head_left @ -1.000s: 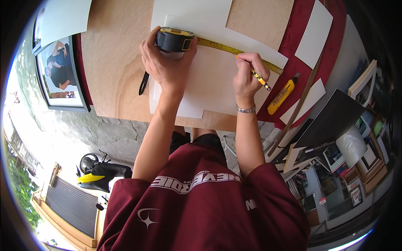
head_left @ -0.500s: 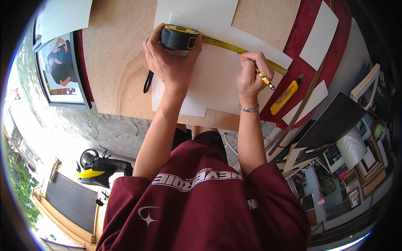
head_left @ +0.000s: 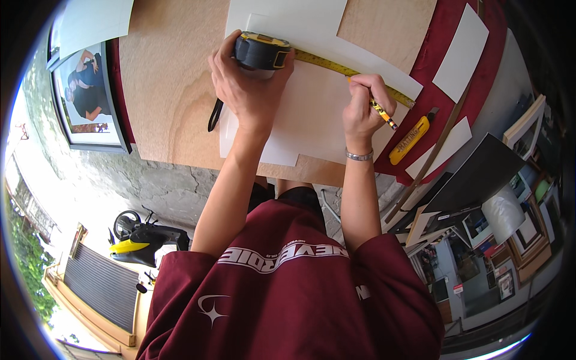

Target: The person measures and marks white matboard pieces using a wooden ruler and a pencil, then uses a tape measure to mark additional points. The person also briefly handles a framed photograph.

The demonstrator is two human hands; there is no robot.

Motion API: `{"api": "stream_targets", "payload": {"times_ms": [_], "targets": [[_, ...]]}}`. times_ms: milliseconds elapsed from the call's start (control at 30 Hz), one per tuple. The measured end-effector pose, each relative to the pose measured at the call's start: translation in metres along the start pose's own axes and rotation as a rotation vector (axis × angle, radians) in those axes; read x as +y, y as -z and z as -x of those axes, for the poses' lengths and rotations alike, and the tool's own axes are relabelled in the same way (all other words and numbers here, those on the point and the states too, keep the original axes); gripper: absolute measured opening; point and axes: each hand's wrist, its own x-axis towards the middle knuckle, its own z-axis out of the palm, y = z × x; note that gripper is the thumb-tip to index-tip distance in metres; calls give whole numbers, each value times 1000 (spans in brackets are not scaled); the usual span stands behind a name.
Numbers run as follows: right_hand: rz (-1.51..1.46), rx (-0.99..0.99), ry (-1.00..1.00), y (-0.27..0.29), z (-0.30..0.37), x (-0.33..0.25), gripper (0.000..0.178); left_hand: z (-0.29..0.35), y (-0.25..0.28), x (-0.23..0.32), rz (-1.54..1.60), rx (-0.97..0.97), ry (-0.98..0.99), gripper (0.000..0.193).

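My left hand (head_left: 249, 93) is wrapped round a black and yellow tape measure (head_left: 262, 51) near the left side of a white board (head_left: 315, 111). The yellow blade (head_left: 321, 62) runs out from its case to the right across the board, ending near the board's right edge. In my right hand (head_left: 367, 105) is a yellow and black patterned pencil (head_left: 382, 113), its tip at the near edge of the blade. A black wrist strap (head_left: 214, 116) hangs down beside my left hand.
Under the white board lies a plywood sheet (head_left: 174, 90) on a red-covered table (head_left: 444, 60). A yellow utility knife (head_left: 411, 140) rests right of my right hand, close to white offcuts (head_left: 461, 54). A framed picture (head_left: 87, 99) stands at the left; a black flat panel (head_left: 480, 174) at the right.
The whole table scene has shifted slightly in view. Both hands keep their grips, and the tape measure and pencil hold nearly the same places on the board.
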Motion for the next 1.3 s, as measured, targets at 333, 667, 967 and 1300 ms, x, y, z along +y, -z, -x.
{"api": "stream_targets", "payload": {"times_ms": [333,667,967,1300], "targets": [[4,6,2,0,0,-1,13,-1,-3,-1,-25,52,-47,80],[-49,29,-1,-2,0,-2,13,-2,-3,-3,-39,51,-62,81],[-43,31,-43,-11,2,-8,11,-1,-3,-1,-12,35,-28,81],[7,9,5,-12,1,-6,13,-1,-4,-3,3,46,-47,81]]}}
